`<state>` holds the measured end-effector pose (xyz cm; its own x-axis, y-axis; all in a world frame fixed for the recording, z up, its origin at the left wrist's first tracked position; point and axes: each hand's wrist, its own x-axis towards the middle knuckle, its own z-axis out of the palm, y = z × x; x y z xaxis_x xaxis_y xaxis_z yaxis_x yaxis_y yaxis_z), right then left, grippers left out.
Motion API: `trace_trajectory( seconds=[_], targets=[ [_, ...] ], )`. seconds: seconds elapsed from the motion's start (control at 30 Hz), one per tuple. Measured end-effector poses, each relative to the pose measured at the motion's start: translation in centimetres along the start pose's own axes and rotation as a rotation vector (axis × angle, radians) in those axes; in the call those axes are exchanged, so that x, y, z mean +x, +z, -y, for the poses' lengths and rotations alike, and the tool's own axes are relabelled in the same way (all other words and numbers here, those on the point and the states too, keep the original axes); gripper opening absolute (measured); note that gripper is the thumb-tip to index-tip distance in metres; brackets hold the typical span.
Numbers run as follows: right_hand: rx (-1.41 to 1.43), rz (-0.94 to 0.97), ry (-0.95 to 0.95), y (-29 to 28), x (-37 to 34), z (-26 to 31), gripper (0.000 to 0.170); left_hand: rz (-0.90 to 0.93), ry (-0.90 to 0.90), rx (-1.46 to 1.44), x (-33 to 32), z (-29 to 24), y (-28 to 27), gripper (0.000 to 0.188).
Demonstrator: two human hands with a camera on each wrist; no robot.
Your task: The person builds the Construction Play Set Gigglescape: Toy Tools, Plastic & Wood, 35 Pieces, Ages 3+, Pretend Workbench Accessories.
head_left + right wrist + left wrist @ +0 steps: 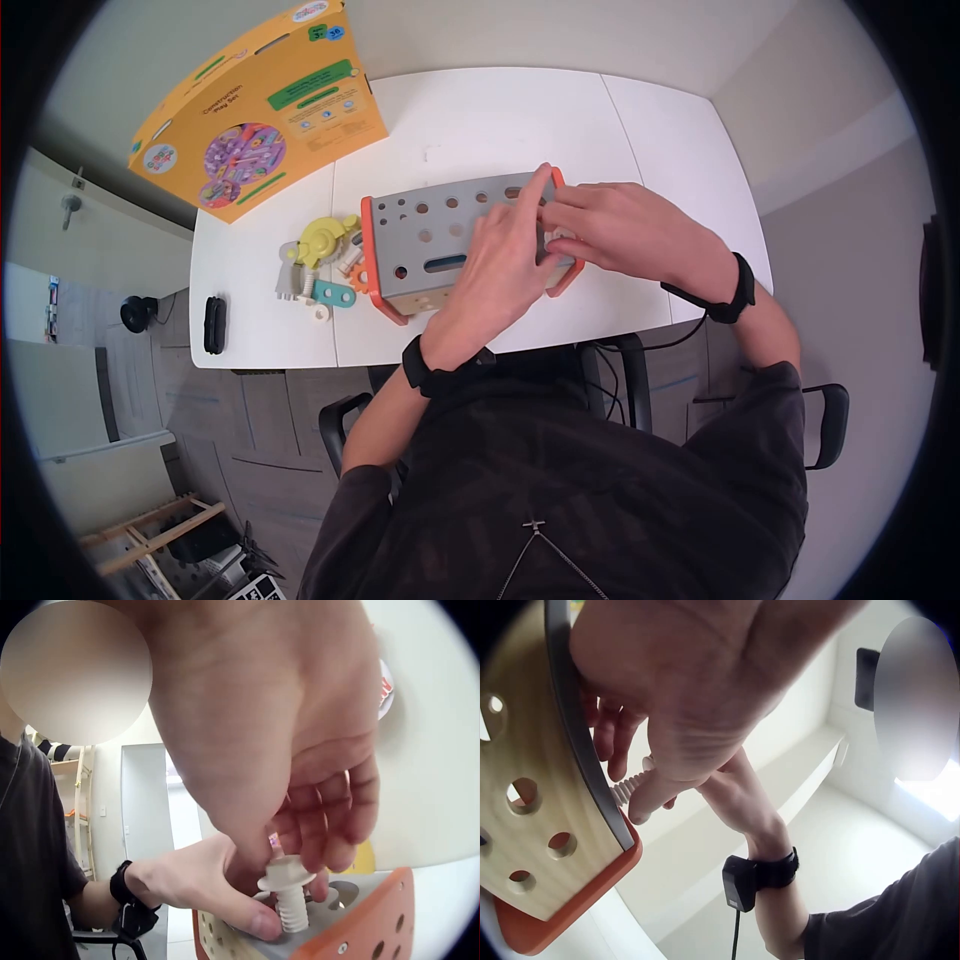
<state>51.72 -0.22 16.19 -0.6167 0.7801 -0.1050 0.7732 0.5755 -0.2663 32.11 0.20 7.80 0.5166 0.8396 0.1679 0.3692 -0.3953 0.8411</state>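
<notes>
A toy workbench stands on the white table, with a grey top panel full of holes, orange end pieces and wood-patterned sides. A white plastic bolt stands upright over the panel near the right end, its thread showing below the hexagonal head. My left hand reaches across the panel and pinches the thread low down, thumb on one side and a finger on the other. From above, my right hand grips the bolt's head between thumb and fingers. The bolt's tip is hidden at the panel.
Left of the workbench lie a yellow-green toy piece, a teal strip with holes, an orange gear and several pale pieces. A yellow play-set box stands behind. A black case sits near the table's left edge.
</notes>
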Motion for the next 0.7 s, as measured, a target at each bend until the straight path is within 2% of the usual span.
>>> trace_trajectory(
  seconds=[0.13, 0.23, 0.3, 0.33, 0.4, 0.5, 0.63, 0.7],
  targets=[
    [-0.162, -0.029, 0.050, 0.9, 0.4, -0.2, 0.022, -0.005, 0.008, 0.043, 0.2, -0.3, 0.2, 0.092],
    [0.015, -0.128, -0.114, -0.2, -0.5, -0.1, 0.021, -0.033, 0.083, 0.058, 0.5, 1.0, 0.8, 0.092],
    [0.032, -0.077, -0.141, 0.3, -0.7, -0.8, 0.021, 0.009, 0.141, 0.040, 0.7, 1.5, 0.6, 0.092],
    [0.040, -0.055, -0.151, 0.5, -0.8, -1.0, 0.021, 0.033, 0.113, 0.025, 0.7, 1.4, 0.4, 0.090],
    [0.104, 0.029, -0.039, -0.1, -0.6, -0.6, 0.021, 0.081, 0.056, -0.001, 0.7, 0.8, 0.0, 0.086],
    [0.064, 0.104, 0.129, -0.3, 0.2, 0.1, 0.022, -0.013, 0.111, -0.062, 0.9, 1.0, 0.4, 0.065],
    [-0.253, 0.318, 0.337, -1.4, 1.3, 1.8, 0.025, 0.001, 0.103, 0.193, 0.8, 1.0, 0.0, 0.038],
    [-0.117, 0.065, 0.120, -0.9, 0.0, 0.6, 0.023, -0.007, 0.113, 0.210, 1.0, 1.6, 0.3, 0.032]
  ],
)
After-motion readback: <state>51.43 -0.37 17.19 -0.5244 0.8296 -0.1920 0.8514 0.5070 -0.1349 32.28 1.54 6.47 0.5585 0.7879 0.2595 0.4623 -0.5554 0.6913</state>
